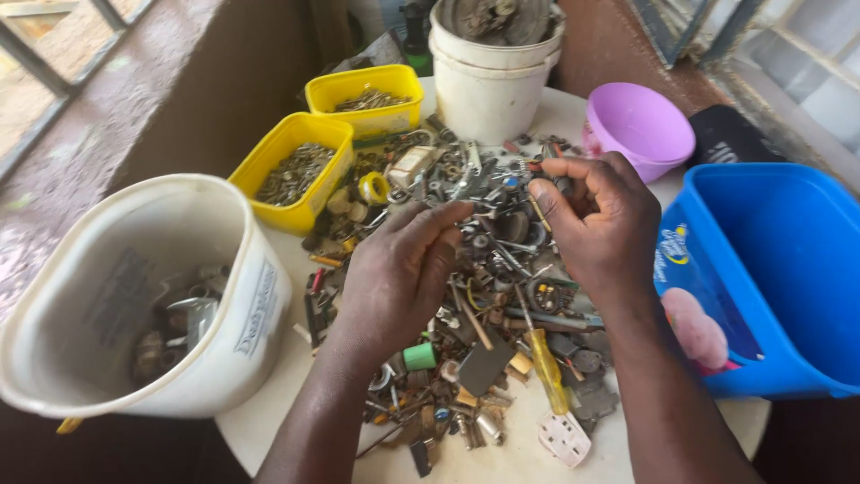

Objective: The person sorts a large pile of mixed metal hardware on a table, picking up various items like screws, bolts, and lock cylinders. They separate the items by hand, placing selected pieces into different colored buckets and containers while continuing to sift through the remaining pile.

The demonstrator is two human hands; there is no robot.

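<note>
The white tub [134,296] stands nearest at left, then the left hand [399,269] lies fingers together on the scrap pile [466,296], and the right hand [596,220] pinches a small dark part [563,184], probably light, stiff metal, best gripped at its sides

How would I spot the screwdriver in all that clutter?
Start at the round white table and its heap of scrap metal. Look at the near edge of the heap, below the right hand, just above a white plug. The screwdriver has a clear yellow handle, the only one among dull rusty bits.
</note>
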